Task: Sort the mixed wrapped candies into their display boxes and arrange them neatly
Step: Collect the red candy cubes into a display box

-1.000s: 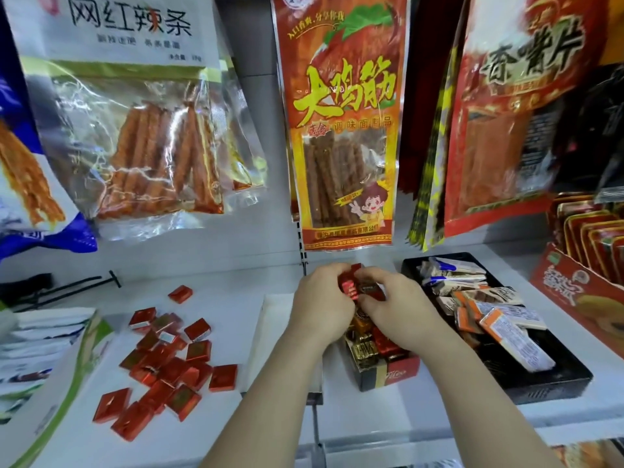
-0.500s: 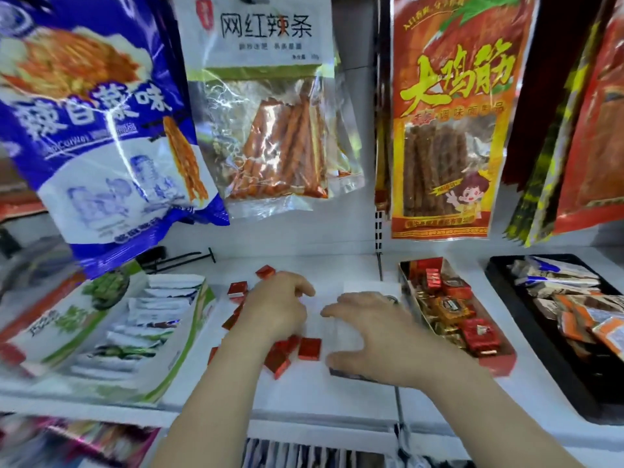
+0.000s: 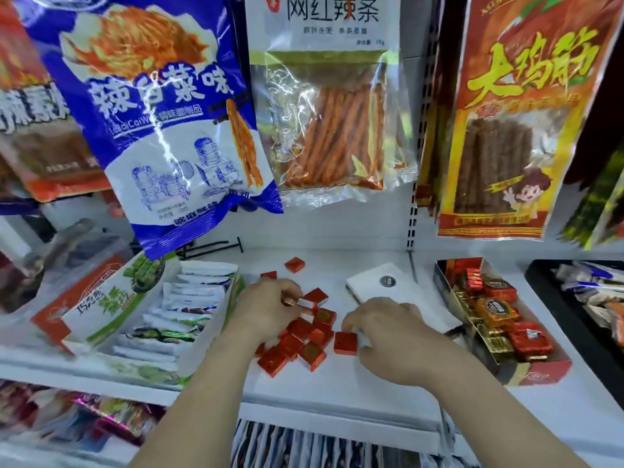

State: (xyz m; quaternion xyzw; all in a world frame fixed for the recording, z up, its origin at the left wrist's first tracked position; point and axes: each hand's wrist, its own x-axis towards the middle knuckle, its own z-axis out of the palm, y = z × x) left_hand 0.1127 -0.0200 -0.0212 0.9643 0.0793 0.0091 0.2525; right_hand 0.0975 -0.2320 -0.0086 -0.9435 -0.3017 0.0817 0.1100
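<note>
You stand at a shop shelf [image 3: 354,261]: snack bags [image 3: 169,130] hang above it, and open display boxes [image 3: 540,373] sit on it.

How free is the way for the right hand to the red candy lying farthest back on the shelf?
Probably yes. Only bare white shelf seems to lie between the right hand and that rearmost red candy; the flat white box sits aside.

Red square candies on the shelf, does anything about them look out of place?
Yes. The red square candies lie in a loose, overlapping heap on the white shelf, between the green-and-white display box and the red display box, in neither. Two strays sit apart toward the back. The left hand pinches one.
</note>
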